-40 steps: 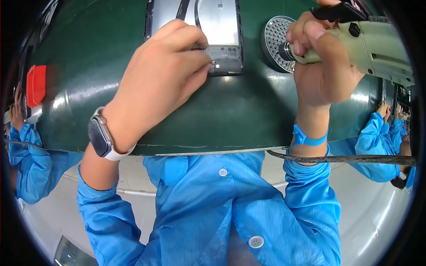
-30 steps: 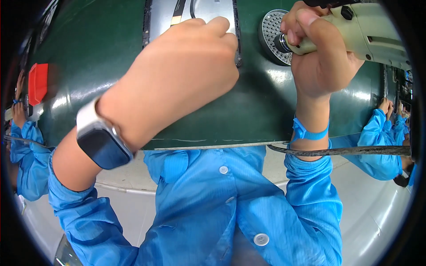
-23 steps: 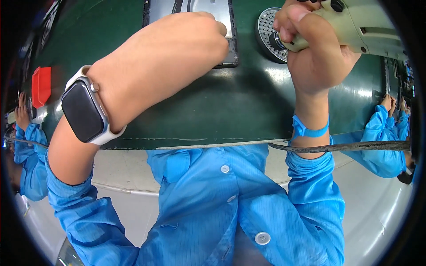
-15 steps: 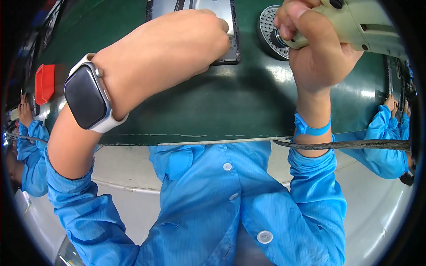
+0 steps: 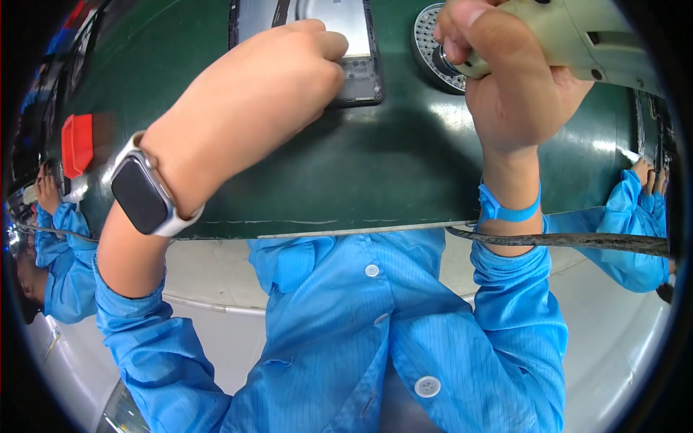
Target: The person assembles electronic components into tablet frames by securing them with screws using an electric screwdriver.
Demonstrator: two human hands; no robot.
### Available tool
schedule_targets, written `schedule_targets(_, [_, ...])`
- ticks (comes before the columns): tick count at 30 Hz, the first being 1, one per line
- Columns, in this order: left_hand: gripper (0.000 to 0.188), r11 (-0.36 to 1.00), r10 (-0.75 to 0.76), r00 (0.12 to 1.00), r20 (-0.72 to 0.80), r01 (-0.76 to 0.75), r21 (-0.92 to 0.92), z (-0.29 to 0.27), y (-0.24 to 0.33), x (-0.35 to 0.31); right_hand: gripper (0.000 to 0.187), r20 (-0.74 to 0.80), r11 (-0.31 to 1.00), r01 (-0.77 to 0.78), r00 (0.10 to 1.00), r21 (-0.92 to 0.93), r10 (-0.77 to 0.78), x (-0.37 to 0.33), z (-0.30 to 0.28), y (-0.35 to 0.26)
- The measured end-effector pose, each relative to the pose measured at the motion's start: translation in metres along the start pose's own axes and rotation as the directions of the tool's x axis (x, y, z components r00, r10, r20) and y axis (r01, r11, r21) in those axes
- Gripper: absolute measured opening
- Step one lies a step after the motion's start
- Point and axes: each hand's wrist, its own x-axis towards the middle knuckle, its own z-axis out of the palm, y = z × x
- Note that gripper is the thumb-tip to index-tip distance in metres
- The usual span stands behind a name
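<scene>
My left hand, with a white-banded watch on its wrist, is curled over a flat dark-framed electronic device with a silvery inner plate. Its fingertips are hidden under the knuckles, so whatever they pinch cannot be seen. In my right hand is a pale green electric screwdriver, gripped near its nose. The screwdriver's metal tip end is over a round perforated metal tray with a dark rim. A blue strap circles my right wrist.
The green tabletop ends at a worn front edge before me. A red bin stands at left. A thick dark cable crosses near the edge at right. People in blue sleeves sit at both sides, one hand showing at left.
My left hand has shifted left across the device and shows more of its lower right corner. My right hand and screwdriver stay at the perforated tray, with only a slight shift in view.
</scene>
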Motion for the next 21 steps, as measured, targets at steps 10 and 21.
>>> schedule_targets(10, [0.011, 0.998, -0.027, 0.995, -0.100, 0.022, -0.057, 0.003, -0.013, -0.009, 0.039, -0.030, 0.997, -0.075, 0.997, -0.020, 0.074, 0.013, 0.013, -0.001])
schedule_targets(21, [0.012, 0.979, -0.117, 0.944, -0.307, 0.059, -0.193, 0.014, -0.011, -0.031, 0.040, -0.006, 0.996, -0.086, 0.996, -0.011, 0.086, 0.005, 0.024, -0.002])
